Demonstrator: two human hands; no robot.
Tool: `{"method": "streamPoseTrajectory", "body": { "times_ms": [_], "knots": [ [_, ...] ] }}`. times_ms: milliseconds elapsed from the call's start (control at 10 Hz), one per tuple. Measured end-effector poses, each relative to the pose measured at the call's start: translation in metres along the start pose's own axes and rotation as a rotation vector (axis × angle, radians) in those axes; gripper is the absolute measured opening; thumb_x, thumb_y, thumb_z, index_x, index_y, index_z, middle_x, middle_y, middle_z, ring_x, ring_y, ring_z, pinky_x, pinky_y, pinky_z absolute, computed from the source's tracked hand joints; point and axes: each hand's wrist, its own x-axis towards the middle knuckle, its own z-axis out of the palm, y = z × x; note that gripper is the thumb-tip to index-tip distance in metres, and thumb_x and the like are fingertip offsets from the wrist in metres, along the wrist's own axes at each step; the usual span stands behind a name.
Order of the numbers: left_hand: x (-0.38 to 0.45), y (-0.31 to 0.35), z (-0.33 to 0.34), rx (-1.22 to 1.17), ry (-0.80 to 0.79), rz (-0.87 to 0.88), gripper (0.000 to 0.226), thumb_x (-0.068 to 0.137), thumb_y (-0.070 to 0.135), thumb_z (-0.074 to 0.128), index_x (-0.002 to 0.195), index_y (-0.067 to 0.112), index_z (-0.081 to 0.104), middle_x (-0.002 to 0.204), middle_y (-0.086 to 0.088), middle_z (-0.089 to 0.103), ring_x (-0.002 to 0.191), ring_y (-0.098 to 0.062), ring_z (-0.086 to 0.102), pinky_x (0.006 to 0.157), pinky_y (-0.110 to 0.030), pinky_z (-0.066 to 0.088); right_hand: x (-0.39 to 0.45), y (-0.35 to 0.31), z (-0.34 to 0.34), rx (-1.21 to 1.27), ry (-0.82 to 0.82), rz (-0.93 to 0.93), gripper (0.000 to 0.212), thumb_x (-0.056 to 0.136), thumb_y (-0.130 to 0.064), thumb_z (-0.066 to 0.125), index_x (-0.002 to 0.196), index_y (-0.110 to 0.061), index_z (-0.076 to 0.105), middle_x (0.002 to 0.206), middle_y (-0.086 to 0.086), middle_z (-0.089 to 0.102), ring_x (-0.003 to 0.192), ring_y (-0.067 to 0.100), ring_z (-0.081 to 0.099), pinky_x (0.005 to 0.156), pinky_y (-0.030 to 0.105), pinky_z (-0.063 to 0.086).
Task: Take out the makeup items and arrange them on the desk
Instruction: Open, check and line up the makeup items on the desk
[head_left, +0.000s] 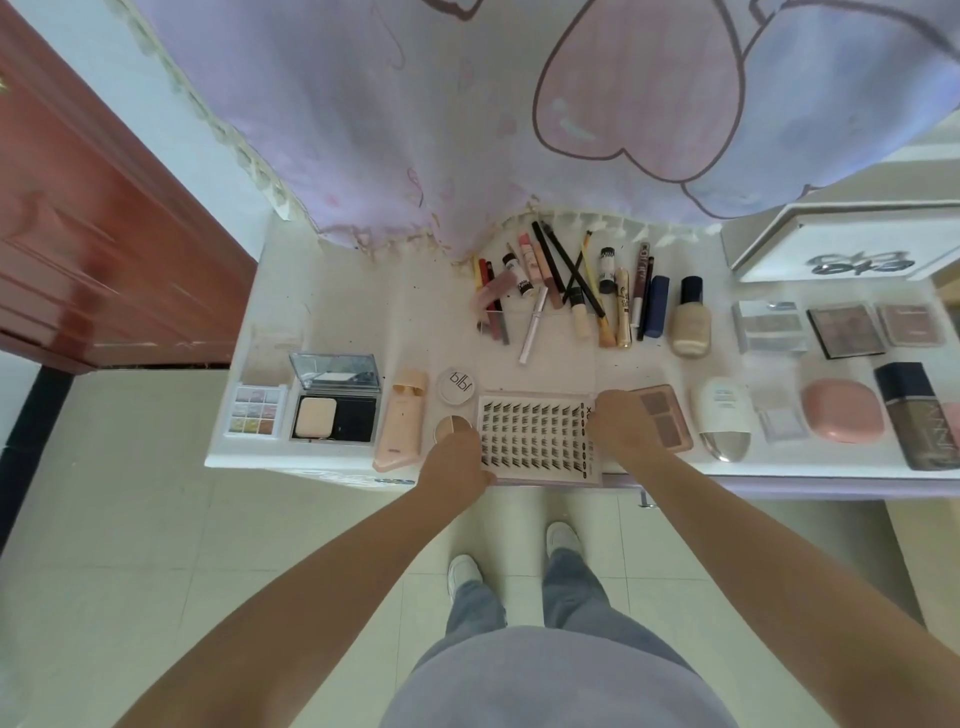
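Bare forearms, lavender top (556, 680), grey-blue jeans (571, 582), white shoes (563, 538).

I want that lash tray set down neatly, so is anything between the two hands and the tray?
Nothing visible: the left hand and right hand already hold the lash tray by its two sides.

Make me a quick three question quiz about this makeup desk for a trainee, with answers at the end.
1. True or false: both hands hold the lash tray.
2. What lies directly left of the left hand? A) peach tube B) pink compact C) dark bottle
3. Fill in: the powder compact beside the small eyeshadow palette has its lid ____.

Key: 1 true, with the right hand at the tray's right edge. 2 A, the peach tube. 3 open.
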Motion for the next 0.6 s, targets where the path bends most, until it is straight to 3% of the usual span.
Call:
{"method": "streamPoseTrajectory", "body": {
  "times_ms": [200, 300, 500, 600],
  "knots": [
    [0.006, 0.004, 0.006, 0.092, 0.046, -0.022, 0.035, 0.092, 0.011, 0.050, 0.122, -0.003, 0.039, 0.126, -0.017, 0.050, 0.114, -0.030, 0.055, 0.091, -0.034, 0.047, 0.001, -0.004, 0.000, -0.051, 0.036, -0.028, 0.023, 0.087, 0.000, 0.041, 0.101, 0.006, 0.058, 0.107, 0.019, 0.063, 0.091, 0.029, 0.059, 0.074, 0.032, 0.046],
    [0.010, 0.002, 0.009, 0.151, 0.058, -0.049, 0.029, 0.092, 0.009, 0.047, 0.119, -0.003, 0.046, 0.122, -0.019, 0.052, 0.111, -0.031, 0.055, 0.087, -0.034, 0.046, 0.001, -0.002, 0.004, -0.103, 0.071, -0.055, 0.023, 0.088, -0.001, 0.040, 0.100, 0.004, 0.059, 0.106, 0.018, 0.063, 0.080, 0.023, 0.051, 0.066, 0.026, 0.037],
    [0.012, -0.002, 0.020, 0.216, 0.090, -0.027, 0.032, 0.094, 0.012, 0.044, 0.123, -0.002, 0.043, 0.125, -0.018, 0.049, 0.112, -0.029, 0.053, 0.087, -0.033, 0.047, -0.003, 0.004, 0.007, -0.122, 0.119, -0.130, 0.021, 0.094, -0.009, 0.035, 0.096, -0.001, 0.055, 0.112, 0.017, 0.058, 0.105, 0.028, 0.053, 0.080, 0.028, 0.039],
    [0.010, -0.005, 0.020, 0.282, 0.114, 0.017, 0.040, 0.096, 0.022, 0.043, 0.128, 0.000, 0.035, 0.135, -0.016, 0.036, 0.110, -0.025, 0.055, 0.082, -0.030, 0.051, -0.004, 0.018, 0.006, -0.104, 0.186, -0.181, 0.024, 0.092, -0.012, 0.039, 0.100, 0.003, 0.055, 0.100, 0.015, 0.056, 0.100, 0.030, 0.053, 0.077, 0.033, 0.039]
  ]
}}
